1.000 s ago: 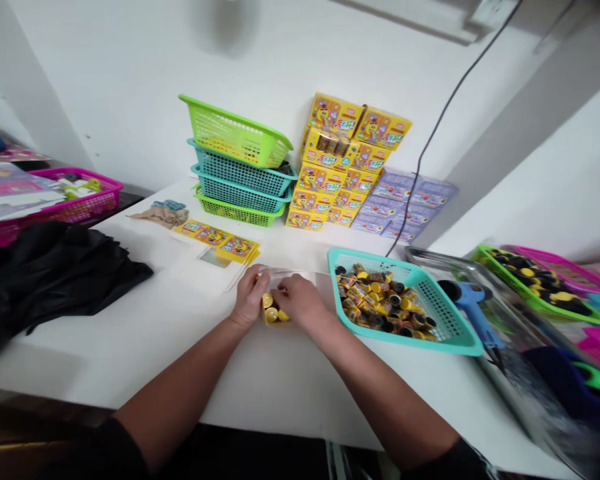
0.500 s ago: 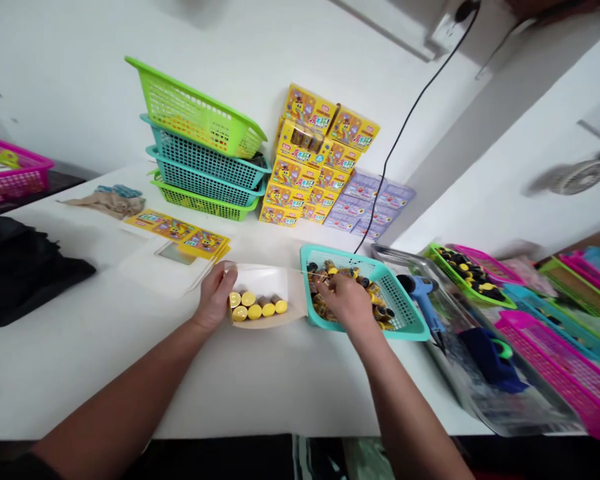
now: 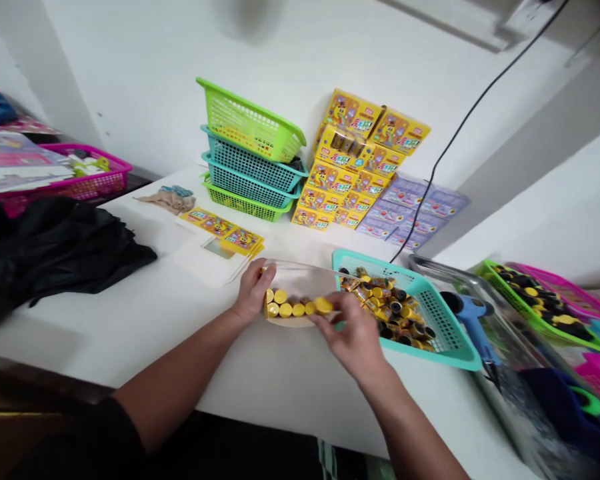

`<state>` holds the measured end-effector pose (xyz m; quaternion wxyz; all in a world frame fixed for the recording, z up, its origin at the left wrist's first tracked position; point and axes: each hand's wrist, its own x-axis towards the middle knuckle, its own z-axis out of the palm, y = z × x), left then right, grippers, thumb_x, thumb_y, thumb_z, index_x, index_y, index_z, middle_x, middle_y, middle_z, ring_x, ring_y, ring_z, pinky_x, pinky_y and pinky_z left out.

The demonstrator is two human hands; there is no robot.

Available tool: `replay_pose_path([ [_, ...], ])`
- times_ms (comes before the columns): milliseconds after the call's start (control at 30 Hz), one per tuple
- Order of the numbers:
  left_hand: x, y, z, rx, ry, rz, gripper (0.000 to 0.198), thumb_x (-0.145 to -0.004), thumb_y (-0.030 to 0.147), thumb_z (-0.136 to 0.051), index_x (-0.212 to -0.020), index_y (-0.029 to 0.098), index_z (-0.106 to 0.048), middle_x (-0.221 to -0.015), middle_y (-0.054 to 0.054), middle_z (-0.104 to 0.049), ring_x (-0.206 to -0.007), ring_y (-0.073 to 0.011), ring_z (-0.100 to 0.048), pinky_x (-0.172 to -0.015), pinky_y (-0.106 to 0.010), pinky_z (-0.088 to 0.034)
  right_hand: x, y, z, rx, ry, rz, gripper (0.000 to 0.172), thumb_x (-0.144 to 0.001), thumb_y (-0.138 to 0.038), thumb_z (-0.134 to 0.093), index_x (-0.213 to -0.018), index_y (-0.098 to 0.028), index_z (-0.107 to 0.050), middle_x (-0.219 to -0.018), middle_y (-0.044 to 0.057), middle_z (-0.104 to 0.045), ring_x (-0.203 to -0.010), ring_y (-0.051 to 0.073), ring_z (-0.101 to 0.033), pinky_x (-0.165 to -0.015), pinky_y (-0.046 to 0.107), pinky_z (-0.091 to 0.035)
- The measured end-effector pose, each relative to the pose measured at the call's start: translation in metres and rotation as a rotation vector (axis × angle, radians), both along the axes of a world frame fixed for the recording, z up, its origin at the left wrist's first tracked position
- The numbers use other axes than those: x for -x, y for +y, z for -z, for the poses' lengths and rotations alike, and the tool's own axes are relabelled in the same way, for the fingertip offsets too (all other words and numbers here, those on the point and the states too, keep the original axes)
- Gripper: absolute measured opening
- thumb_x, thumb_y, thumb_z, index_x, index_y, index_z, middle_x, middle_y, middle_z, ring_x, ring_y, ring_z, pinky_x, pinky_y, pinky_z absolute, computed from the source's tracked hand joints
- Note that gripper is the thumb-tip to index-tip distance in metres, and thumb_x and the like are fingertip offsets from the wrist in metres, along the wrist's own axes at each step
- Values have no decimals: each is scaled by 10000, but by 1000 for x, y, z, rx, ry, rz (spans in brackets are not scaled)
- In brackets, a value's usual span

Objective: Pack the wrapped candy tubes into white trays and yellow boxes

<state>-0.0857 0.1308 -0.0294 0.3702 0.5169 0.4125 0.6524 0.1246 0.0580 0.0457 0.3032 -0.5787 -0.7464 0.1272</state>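
Left hand (image 3: 253, 291) is clenching the near edge of a clear plastic sleeve (image 3: 300, 277), which is lying on the white table (image 3: 195, 380); right hand (image 3: 353, 328) is pinching the end bottle in a row of yellow-capped bottles (image 3: 290, 303), with that row sitting inside the sleeve; a teal plastic basket (image 3: 437, 327) full of loose capped bottles is sitting just right of the sleeve, its rim near the right hand; a blue hot glue gun (image 3: 467, 320) is lying beyond the basket; stacked plastic baskets (image 3: 250, 160) and yellow boxes (image 3: 355, 160) are standing at the table's far side.
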Motion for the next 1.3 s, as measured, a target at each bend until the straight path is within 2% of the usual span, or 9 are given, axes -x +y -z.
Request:
replay_pose_path([
  [67,0,-1,-1,-12,10,5,416,-842,598,-550,-709,205,-515,-746,-8,-528,-823,-207,-540,-854,-323,-438,25,8,4,27,-115,-129,226,-878,-325,-570,-1063,-196,-550,-1020,91,-641,-803,177,-621,-760,285,-488],
  [200,1,-1,-1,-25,12,10,411,-852,587,-542,-707,204,-503,-735,-5,-521,-819,-205,-538,-849,-325,-445,53,39,14,50,-297,-115,227,-842,-182,-557,-1068,-160,-571,-1042,115,-602,-884,206,-613,-803,298,-468],
  [433,0,1,0,-10,36,-18,414,-842,588,-550,-714,194,-546,-744,-16,-556,-799,-202,-537,-787,-318,-448,54,58,31,16,-187,-20,175,-761,-161,-616,-901,-189,-516,-824,32,-591,-712,165,-559,-673,256,-428],
  [567,2,1,0,-7,43,-15,421,-838,597,-545,-720,194,-556,-733,-12,-559,-795,-205,-541,-774,-318,-446,54,54,36,18,-188,-154,128,-798,-209,-653,-784,-190,-527,-808,36,-594,-760,171,-546,-718,275,-439],
  [733,5,2,1,-14,46,-18,402,-841,576,-556,-702,199,-547,-699,1,-527,-808,-209,-539,-798,-316,-430,33,22,25,-193,-22,-276,95,-898,-179,-535,-810,-193,-569,-866,53,-635,-851,164,-580,-782,276,-466],
  [867,3,4,5,21,-20,-50,404,-813,583,-598,-724,189,-593,-704,4,-544,-782,-201,-542,-768,-301,-427,-21,8,7,-423,-7,35,183,-913,-282,-539,-754,-193,-553,-755,29,-594,-725,146,-563,-712,267,-449],
  [967,1,4,7,63,-130,-53,438,-775,612,-630,-732,176,-623,-726,-8,-589,-776,-205,-559,-749,-297,-441,-66,25,0,-76,-306,357,233,-893,-360,-557,-739,-187,-588,-765,40,-630,-709,158,-576,-662,267,-414],
  [1067,-1,2,5,99,-267,-21,455,-763,617,-649,-758,161,-644,-748,-22,-629,-799,-216,-593,-756,-303,-461,-87,51,2,375,-588,337,202,-839,-394,-613,-842,-201,-674,-869,57,-697,-804,191,-632,-660,261,-408],
  [1300,-8,-5,-7,108,-582,66,541,-748,632,-674,-954,131,-671,-920,-87,-713,-948,-280,-656,-823,-356,-510,-72,81,22,556,-692,264,185,-683,-224,-660,-839,-139,-713,-898,167,-709,-858,296,-667,-678,320,-458],
])
